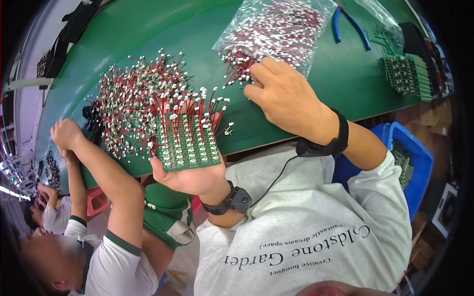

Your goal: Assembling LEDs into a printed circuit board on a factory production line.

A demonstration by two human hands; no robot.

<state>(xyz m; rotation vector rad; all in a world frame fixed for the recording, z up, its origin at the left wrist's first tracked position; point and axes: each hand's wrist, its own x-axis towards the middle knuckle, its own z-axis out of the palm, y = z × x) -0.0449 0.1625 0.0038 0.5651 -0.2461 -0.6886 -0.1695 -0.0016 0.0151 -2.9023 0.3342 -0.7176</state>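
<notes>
My left hand (190, 180) is palm up under a green circuit board panel (190, 155), its thumb at the panel's near left corner. Several red wire leads with white connectors (200, 103) stand up from the panel's far part; the near rows of the panel carry small pale parts without wires. My right hand (284, 91) is curled closed at the mouth of a clear plastic bag (281, 29), right beside the red connector wires (237, 66) that spill from it. Its fingertips are hidden, so what it pinches, if anything, does not show.
A large heap of connector wires (131, 98) covers the green table (197, 29) at left. Blue-handled pliers (351, 27) and a stack of boards (407, 76) lie at right. A blue bin (417, 163) stands below the table edge. A co-worker's hands (66, 135) work at left.
</notes>
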